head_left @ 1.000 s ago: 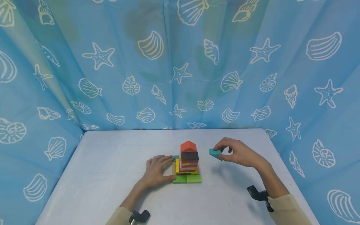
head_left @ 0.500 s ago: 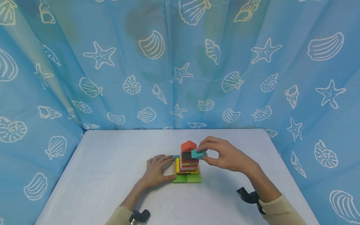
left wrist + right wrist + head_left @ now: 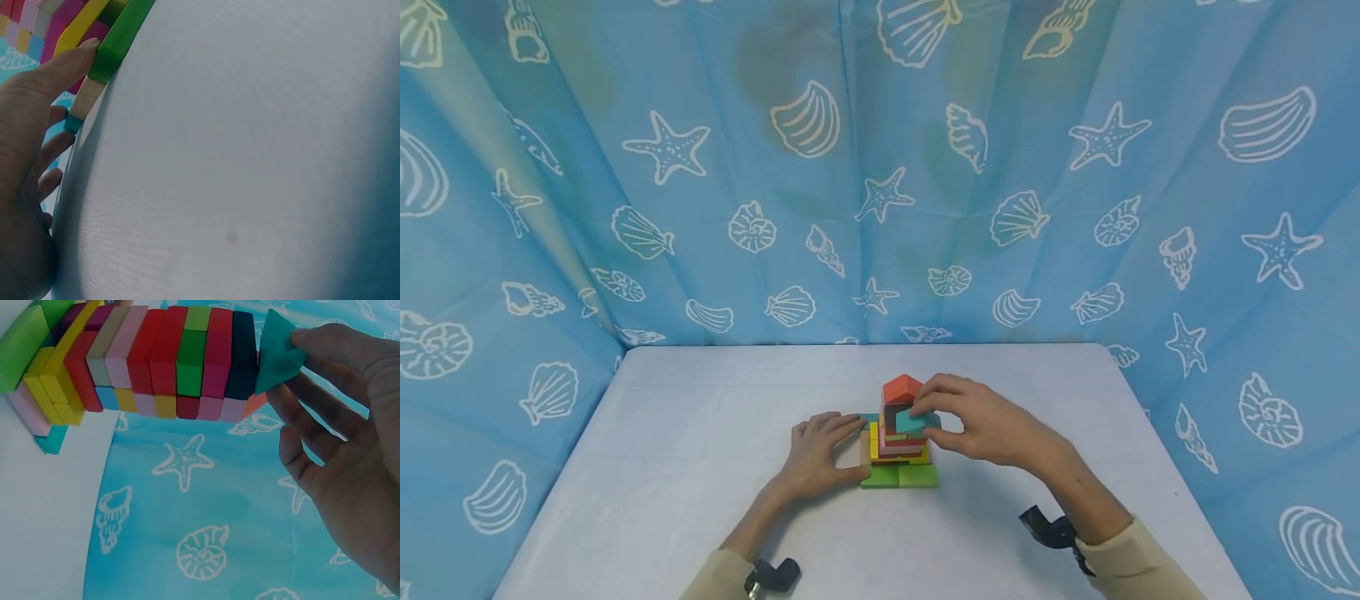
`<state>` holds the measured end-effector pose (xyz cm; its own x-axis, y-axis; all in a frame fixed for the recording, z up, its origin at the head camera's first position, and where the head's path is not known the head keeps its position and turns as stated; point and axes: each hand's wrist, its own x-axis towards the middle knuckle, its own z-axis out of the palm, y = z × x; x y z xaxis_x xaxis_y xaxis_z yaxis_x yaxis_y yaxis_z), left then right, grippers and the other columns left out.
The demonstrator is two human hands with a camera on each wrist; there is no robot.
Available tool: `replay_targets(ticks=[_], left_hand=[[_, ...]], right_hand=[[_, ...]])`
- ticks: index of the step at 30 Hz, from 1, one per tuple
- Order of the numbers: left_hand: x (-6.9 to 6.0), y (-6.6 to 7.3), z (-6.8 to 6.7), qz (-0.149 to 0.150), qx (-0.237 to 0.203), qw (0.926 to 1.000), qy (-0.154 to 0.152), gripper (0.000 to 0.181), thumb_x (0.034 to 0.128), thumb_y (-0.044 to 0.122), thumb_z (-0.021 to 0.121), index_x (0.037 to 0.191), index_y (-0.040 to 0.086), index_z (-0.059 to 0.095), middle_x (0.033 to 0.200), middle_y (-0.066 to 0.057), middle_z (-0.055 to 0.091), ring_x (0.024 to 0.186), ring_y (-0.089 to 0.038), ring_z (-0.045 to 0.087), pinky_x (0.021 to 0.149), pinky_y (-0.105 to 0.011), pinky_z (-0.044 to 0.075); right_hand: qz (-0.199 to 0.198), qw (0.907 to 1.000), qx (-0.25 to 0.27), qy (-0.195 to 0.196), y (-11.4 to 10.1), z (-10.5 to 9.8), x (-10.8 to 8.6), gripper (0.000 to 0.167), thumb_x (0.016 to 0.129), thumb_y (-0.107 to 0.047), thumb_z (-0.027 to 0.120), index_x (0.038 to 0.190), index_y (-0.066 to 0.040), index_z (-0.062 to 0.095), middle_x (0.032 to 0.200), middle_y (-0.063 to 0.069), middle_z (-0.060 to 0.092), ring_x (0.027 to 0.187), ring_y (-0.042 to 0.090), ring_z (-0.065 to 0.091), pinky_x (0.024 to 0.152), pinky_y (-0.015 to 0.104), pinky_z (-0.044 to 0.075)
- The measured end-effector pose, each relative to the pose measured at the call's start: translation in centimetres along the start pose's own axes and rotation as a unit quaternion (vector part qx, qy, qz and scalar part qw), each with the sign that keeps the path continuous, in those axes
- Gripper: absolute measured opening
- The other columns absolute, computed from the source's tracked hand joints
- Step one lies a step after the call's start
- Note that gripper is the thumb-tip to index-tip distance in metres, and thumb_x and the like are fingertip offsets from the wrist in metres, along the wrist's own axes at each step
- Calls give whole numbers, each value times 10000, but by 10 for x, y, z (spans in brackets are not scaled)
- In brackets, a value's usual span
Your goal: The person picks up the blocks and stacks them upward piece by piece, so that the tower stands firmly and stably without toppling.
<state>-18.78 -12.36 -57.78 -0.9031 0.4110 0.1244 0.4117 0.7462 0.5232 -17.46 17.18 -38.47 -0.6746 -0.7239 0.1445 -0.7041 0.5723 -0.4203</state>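
Note:
A tower of flat coloured wooden blocks (image 3: 901, 448) rises from a base with green blocks (image 3: 917, 476) at its front. My right hand (image 3: 988, 418) pinches a teal triangular block (image 3: 279, 356) between thumb and fingertips. In the right wrist view this block is up against the black block (image 3: 243, 356) at the tower's top. Behind it sits an orange block with a pointed top (image 3: 901, 389). My left hand (image 3: 818, 460) lies with spread, extended fingers at the base's left side. Its thumb touches a green block (image 3: 115, 53), and its fingertips reach a teal block (image 3: 74, 124) at the back.
A white table (image 3: 737, 392) carries the tower near its middle. Blue curtains (image 3: 865, 250) with shell and starfish prints hang behind the table and along both sides. A black wrist camera (image 3: 1048, 529) is strapped to my right forearm, another (image 3: 775, 577) to my left.
My right hand has carried the teal triangular block leftward from beside the tower to its top front, partly covering the black block. My left hand has stayed at the base.

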Motion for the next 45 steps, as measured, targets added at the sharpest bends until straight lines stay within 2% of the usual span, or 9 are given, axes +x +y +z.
replay_targets(ticks=[10, 13, 18, 22, 28, 39, 45], left_hand=[[0, -1, 1, -19, 47, 10000, -21, 819, 808, 712, 646, 1512, 337, 458, 1551, 59, 453, 1449, -278, 308, 1090, -610, 236], [0, 0, 0, -10, 25, 10000, -9, 819, 809, 703, 654, 1511, 328, 462, 1550, 56, 454, 1448, -281, 310, 1092, -613, 234], [0, 1, -2, 1, -21, 10000, -26, 813, 814, 688, 663, 1510, 318, 465, 1548, 52, 457, 1445, -286, 313, 1087, -615, 234], [-1, 1, -2, 15, -23, 10000, -45, 809, 817, 685, 662, 1509, 313, 468, 1546, 53, 459, 1442, -286, 318, 1083, -609, 236], [-1, 1, -2, 40, -25, 10000, -49, 807, 823, 681, 660, 1514, 316, 460, 1550, 57, 454, 1445, -279, 313, 1085, -599, 235], [-1, 1, -2, 49, -32, 10000, -30, 811, 819, 689, 656, 1514, 320, 460, 1552, 59, 452, 1446, -283, 308, 1085, -599, 231], [-2, 1, -1, 8, -50, 10000, -49, 810, 817, 684, 662, 1511, 318, 464, 1552, 52, 453, 1449, -290, 305, 1088, -607, 226]], right_hand=[[86, 9995, -48, 304, 1, 6, 4, 319, 878, -188, 792, 1166, -269, 682, 1211, -100, 517, 1144, 97, 541, 942, 314, 540], [284, 9989, -100, 353, 1, 7, 4, 339, 867, -217, 805, 1163, -284, 655, 1130, -124, 525, 1051, 78, 552, 896, 301, 547], [618, 9976, -82, 289, 0, 10, 5, 332, 863, -268, 808, 1122, -277, 601, 903, -159, 543, 836, 66, 540, 737, 258, 508], [739, 9971, 127, 143, -1, 12, 8, 309, 881, -265, 792, 1101, -263, 574, 838, -150, 531, 785, 69, 522, 675, 233, 485], [754, 9969, 228, 44, -2, 14, 12, 326, 882, -252, 793, 1109, -264, 558, 843, -140, 530, 796, 76, 529, 668, 227, 493], [481, 9988, -26, 20, 1, 11, 13, 323, 897, -270, 774, 1163, -264, 592, 849, -150, 534, 798, 56, 517, 718, 262, 478], [455, 9989, -139, 12, 1, 10, 14, 330, 897, -267, 772, 1183, -263, 609, 878, -172, 537, 825, 47, 513, 736, 266, 477]])
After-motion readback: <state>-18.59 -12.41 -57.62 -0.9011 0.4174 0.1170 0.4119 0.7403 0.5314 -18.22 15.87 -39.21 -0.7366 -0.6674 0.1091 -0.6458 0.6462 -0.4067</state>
